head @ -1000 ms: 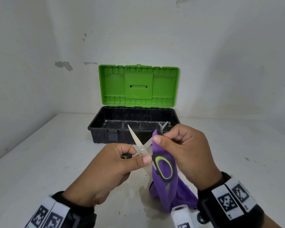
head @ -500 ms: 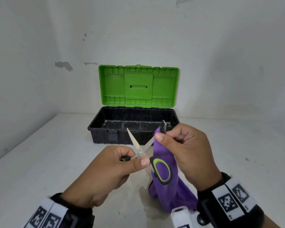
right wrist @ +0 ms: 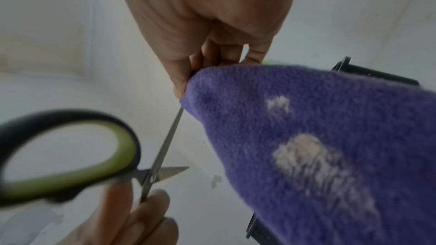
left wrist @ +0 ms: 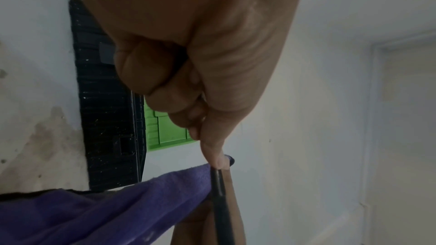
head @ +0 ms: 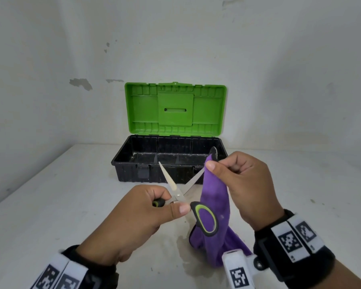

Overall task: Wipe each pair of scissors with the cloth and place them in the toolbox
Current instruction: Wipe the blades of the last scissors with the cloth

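A pair of scissors [head: 176, 193] with black and green handles is held above the table, its blades spread wide. My left hand [head: 176, 206] grips one handle; the other handle loop [head: 206, 220] hangs free. One blade points up and left, bare. The other blade runs up and right into a purple cloth [head: 215, 201], which my right hand [head: 214, 163] pinches around the blade near its tip. The cloth's lower end trails on the table. The right wrist view shows the cloth [right wrist: 306, 137] folded over the blade [right wrist: 165, 146]. Behind stands the toolbox [head: 129, 174], open.
The toolbox has a black base and an upright green lid [head: 175, 109], and stands against the back wall. A white table [head: 61, 205] stretches left and right of my hands. White walls close in behind and on the left.
My right hand has slid the cloth up and to the right along the blade, toward its tip. The left hand and scissors have stayed almost still.
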Tool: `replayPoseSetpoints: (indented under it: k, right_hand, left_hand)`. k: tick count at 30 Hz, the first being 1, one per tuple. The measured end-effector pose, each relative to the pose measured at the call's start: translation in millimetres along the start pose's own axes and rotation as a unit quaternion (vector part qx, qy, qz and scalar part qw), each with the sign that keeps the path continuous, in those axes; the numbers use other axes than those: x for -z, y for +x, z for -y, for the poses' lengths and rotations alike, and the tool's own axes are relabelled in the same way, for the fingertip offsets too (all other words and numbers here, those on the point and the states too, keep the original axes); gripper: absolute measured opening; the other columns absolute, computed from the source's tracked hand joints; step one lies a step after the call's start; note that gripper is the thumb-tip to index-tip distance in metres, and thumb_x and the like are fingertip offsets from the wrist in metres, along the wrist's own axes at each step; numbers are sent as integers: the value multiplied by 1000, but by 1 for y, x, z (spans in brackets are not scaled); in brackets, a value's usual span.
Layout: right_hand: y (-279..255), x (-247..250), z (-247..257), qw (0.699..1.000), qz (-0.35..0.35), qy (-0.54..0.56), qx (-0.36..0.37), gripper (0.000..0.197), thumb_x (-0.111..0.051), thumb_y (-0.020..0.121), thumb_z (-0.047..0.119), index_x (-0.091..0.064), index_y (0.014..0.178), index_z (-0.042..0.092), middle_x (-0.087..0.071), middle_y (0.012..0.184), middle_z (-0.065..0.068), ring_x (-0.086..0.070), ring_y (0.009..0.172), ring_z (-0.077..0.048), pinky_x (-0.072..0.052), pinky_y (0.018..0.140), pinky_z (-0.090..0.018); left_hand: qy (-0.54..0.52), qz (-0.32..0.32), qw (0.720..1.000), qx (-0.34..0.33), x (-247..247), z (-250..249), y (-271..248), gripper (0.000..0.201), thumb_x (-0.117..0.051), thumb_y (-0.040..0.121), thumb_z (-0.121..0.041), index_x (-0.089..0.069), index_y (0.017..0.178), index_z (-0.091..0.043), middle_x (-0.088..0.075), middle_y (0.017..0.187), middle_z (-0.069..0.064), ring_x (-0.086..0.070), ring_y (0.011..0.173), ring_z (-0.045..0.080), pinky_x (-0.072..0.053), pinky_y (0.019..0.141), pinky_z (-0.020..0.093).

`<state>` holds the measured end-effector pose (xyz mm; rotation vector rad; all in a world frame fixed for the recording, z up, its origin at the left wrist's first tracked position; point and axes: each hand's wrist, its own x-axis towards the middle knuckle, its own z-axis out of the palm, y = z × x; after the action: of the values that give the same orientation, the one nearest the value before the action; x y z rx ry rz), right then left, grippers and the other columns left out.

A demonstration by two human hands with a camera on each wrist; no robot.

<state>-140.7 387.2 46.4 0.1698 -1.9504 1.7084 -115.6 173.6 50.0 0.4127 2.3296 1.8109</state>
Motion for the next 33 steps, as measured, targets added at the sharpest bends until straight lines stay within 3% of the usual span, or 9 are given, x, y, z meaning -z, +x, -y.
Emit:
replayPoseSetpoints:
  k: [6, 10, 14, 17, 20, 23, 26, 30, 33]
  right_hand:
    - [15, 22, -3, 999, -41, 10, -27, 22, -80, 82, 16, -68, 65, 10, -67, 59, 0, -57, 54, -9, -48, 54, -19]
    - [18, 40, -4, 998, -47, -1, -34, 21, -78, 84, 15, -67, 69, 7, -65, 58, 3, -55, 52, -6, -46, 53, -13]
    - [20, 58, -5, 998, -48, -38, -30, 20, -76, 86, 14, -66, 73, 2, -64, 57, 5, -53, 49, -2, -43, 51, -7]
    - [23, 67, -5, 996, -39, -70, -28, 21, -76, 85, 15, -67, 75, 0, -67, 63, -4, -54, 52, -5, -43, 52, -7]
    - [25, 70, -2, 995, -19, -92, -27, 20, -78, 85, 17, -68, 75, 2, -69, 67, -13, -55, 57, -12, -43, 52, -10]
    - [27, 62, 4, 995, 8, -96, -13, 18, -79, 83, 16, -67, 73, 6, -71, 67, -11, -59, 58, -13, -47, 56, -15]
    - [26, 48, 8, 993, 41, -105, 19, 19, -81, 81, 16, -66, 71, 11, -72, 66, -10, -59, 59, -16, -48, 61, -28]
    - [17, 32, 8, 986, 36, -146, 65, 19, -82, 81, 18, -66, 70, 18, -71, 65, -1, -58, 57, -11, -45, 58, -22]
    - [10, 29, 7, 993, -14, -105, 59, 18, -81, 81, 20, -67, 72, 17, -71, 67, 1, -59, 58, -7, -47, 57, -17]
  left_hand:
    - [46, 20, 999, 8, 5, 7, 2, 52, -84, 67, -43, -57, 76, 1, -35, 59, 4, -28, 49, 12, -27, 46, 20]
    - [15, 88, 995, 38, 19, 7, 1, 19, -76, 79, -21, -61, 90, -22, -52, 65, -4, -40, 55, 12, -34, 50, 23]
    - [-93, 146, 984, 48, 28, 10, 2, 17, -63, 86, -7, -63, 102, -5, -54, 72, 10, -42, 60, 17, -34, 51, 25]
    - [-142, 99, 984, 36, 24, 11, 3, 9, -71, 86, -5, -72, 95, -4, -58, 74, 15, -46, 57, 17, -38, 49, 24]
    - [-223, 39, 972, 58, 16, 14, 5, 18, -80, 72, -10, -70, 81, 3, -54, 71, 14, -43, 50, 12, -35, 42, 20]
    - [-305, 5, 949, 80, 4, 14, 8, 27, -83, 68, -11, -64, 82, 2, -47, 66, 6, -37, 47, 9, -28, 39, 18]
    - [-307, -43, 948, 67, -11, 11, 7, 22, -77, 69, -28, -73, 74, -8, -42, 65, 1, -35, 51, 11, -27, 46, 22]
    - [-186, -141, 972, 16, -24, 8, 8, 35, -68, 79, -49, -75, 81, -15, -40, 69, 5, -39, 69, 20, -43, 71, 35]
    - [-202, -170, 964, 3, -26, 2, 10, 33, -58, 93, -41, -68, 84, -12, -56, 70, 10, -55, 62, 18, -57, 66, 41]
